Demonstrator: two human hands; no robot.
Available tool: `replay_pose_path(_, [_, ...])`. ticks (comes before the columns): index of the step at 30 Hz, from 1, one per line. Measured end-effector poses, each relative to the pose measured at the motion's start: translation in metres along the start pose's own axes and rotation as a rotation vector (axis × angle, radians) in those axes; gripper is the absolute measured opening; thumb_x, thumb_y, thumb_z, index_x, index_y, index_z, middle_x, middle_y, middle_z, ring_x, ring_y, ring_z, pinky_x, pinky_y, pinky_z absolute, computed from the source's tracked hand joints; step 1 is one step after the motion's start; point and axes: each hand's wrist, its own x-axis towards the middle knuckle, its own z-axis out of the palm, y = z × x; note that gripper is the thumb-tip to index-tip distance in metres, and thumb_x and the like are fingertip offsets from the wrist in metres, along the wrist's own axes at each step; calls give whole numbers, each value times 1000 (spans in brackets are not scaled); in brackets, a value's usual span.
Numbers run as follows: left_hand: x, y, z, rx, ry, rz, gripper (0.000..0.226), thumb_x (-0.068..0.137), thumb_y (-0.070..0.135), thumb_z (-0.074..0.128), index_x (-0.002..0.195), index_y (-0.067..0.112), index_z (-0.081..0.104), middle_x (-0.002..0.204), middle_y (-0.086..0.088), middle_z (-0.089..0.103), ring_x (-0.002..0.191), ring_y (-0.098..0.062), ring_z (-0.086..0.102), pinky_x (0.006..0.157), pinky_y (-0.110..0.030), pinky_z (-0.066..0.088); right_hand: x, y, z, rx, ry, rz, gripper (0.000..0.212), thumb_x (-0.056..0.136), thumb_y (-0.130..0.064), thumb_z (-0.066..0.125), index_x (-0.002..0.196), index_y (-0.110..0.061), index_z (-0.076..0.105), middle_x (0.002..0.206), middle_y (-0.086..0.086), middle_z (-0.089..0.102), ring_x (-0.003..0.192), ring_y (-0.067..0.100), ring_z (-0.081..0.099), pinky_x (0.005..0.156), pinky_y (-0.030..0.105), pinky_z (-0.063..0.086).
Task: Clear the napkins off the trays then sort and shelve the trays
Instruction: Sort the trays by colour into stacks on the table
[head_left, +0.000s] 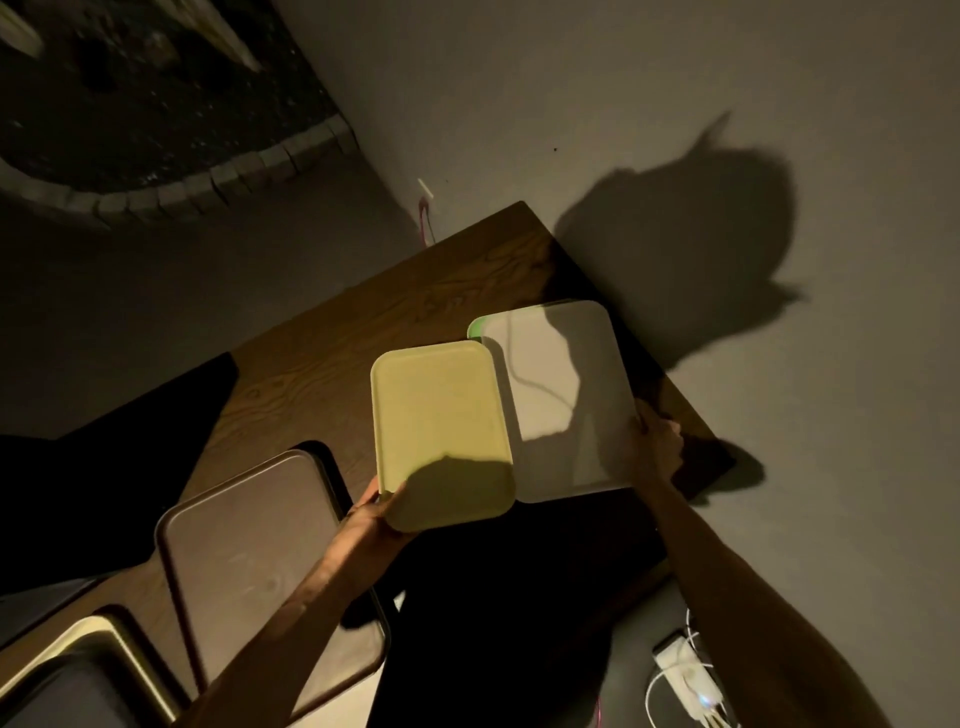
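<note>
1. Closest to the camera, a brown tray (270, 566) lies flat on the wooden table (332, 332), with the left forearm crossing over it.
2. Left hand (371, 519) grips the near corner of a yellow tray (441, 415), thumb on top.
3. Right hand (657, 441) has its fingers curled round the right edge of a white tray (566, 395), which sits on a green tray (475, 327) that's barely peeking out.
4. Yellow one overlaps the white one's left edge.
</note>
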Motion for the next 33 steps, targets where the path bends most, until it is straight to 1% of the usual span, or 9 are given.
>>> replay_pose_path(2, [0,0,-1,4,42,-20,34,97,3,43,125,17,56,99,-5,77,83,-22,74,62,-34,61,4,3,4,-30,-74,-17,37,100,-27,46,135,-19,54,131,18,54,121,40,51,102,47,39])
replay_pose_path(5, [4,-3,-11,-27,72,-55,40,97,5,45,135,16,51,110,-9,72,90,-27,72,65,-38,62,7,6,16,-100,-131,-71,39,97,-19,47,136,-19,50,128,20,56,119,41,54,99,46,43])
replay_pose_path(8, [1,-4,-15,-26,71,-44,36,98,3,42,128,19,55,108,-9,73,88,-27,73,63,-38,61,-8,-1,21,-136,-135,-113,51,91,-7,51,140,-19,48,123,23,58,111,43,56,92,44,48])
replay_pose_path(11, [-1,-6,-20,11,68,-13,34,98,2,44,124,20,57,108,-7,75,93,-26,72,68,-38,61,-33,-6,33,-193,-134,-236,57,88,0,55,144,-8,45,118,30,58,108,48,54,92,51,47])
replay_pose_path(19, [7,-9,-35,29,108,-1,41,97,5,49,136,16,53,128,-13,65,114,-31,61,83,-42,59,-84,-18,59,-171,-203,-178,46,96,-16,50,142,-15,46,124,17,51,116,33,54,101,47,46])
replay_pose_path(23, [12,-10,-29,68,111,-3,38,96,10,51,133,19,55,115,-6,72,95,-22,72,69,-37,61,-108,-24,67,-235,-262,-170,42,96,-21,51,137,-12,48,127,15,49,119,32,51,100,45,46])
replay_pose_path(27, [19,-16,-23,145,107,5,31,98,5,45,121,19,61,95,2,77,79,-13,73,54,-30,58,-127,-21,73,-334,-337,-239,52,94,-29,50,145,-28,40,123,13,52,116,32,54,94,40,45])
replay_pose_path(30, [25,-20,-27,146,114,-7,36,97,8,49,131,14,58,121,-11,69,103,-26,66,63,-34,60,-132,-15,76,-330,-381,-237,57,91,-31,54,146,-32,40,125,11,55,117,32,54,95,42,46])
replay_pose_path(33, [30,-25,-35,208,163,-29,34,95,10,53,127,19,63,124,-14,67,114,-35,61,68,-41,60,-134,-16,78,-275,-332,-192,45,95,-34,48,139,-28,50,127,12,58,118,33,56,96,43,45])
